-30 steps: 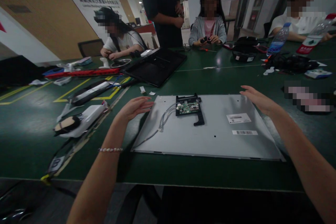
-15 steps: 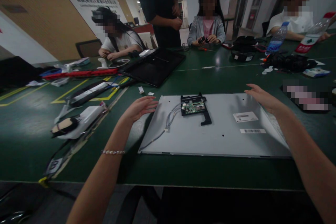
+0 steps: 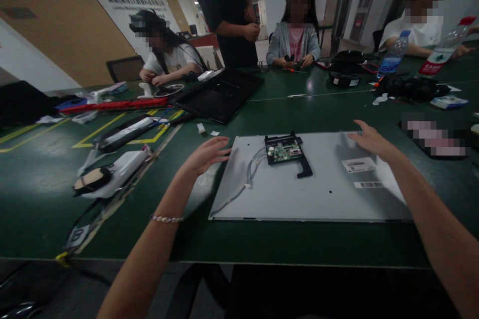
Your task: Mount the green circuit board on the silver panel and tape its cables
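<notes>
A flat grey display panel [image 3: 277, 197] lies back side up on the green table in front of me. On it sits a small green circuit board [image 3: 285, 151] in a black plastic bracket [image 3: 305, 165], with thin grey cables [image 3: 250, 172] running to the near left corner. My left hand [image 3: 209, 154] is at the panel's far left edge, fingers stretched and loosely apart, fingertips at or just off the edge. Above the far right part reaches my right hand [image 3: 371, 138], fingers spread; whether it touches the right edge I cannot tell. Two white labels [image 3: 359, 165] are near it.
A black monitor shell [image 3: 224, 92] lies beyond the panel. Left of me are a white device with a strap [image 3: 116, 177] and a red strip [image 3: 112, 104]. At right lie a phone [image 3: 434, 139] and two bottles [image 3: 392, 57]. Several people are across the table.
The panel, with its board and cables, has shifted to the right. My left hand has moved right along with it. My right hand has barely moved.
</notes>
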Tool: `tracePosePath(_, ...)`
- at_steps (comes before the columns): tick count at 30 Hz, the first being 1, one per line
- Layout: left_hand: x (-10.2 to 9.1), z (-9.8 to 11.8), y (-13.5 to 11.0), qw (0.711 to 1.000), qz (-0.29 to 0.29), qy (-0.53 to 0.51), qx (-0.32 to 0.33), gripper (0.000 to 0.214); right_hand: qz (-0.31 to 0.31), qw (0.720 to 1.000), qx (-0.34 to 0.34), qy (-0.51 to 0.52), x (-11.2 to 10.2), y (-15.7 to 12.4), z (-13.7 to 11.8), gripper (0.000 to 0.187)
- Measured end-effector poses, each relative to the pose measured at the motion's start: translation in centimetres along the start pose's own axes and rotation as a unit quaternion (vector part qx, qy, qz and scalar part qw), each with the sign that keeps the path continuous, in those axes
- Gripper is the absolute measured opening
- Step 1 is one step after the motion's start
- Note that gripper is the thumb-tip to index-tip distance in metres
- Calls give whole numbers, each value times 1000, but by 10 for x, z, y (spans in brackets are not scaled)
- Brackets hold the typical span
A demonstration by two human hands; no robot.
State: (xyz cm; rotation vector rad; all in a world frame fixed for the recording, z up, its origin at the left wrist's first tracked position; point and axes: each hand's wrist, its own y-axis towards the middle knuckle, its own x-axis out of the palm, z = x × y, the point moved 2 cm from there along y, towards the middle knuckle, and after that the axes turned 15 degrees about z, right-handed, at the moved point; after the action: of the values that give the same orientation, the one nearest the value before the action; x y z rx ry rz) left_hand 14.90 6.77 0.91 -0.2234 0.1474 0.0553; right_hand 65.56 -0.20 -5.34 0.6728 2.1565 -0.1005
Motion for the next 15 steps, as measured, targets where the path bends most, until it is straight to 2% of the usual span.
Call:
tracePosePath(10,9,-3,-6,999,4,39,24,34,3,995,-57,-76,6,0,6,74)
tracePosePath(15,20,-2,-10,984,56,134,105,42,1,993,-65,-96,11,-2,8,72)
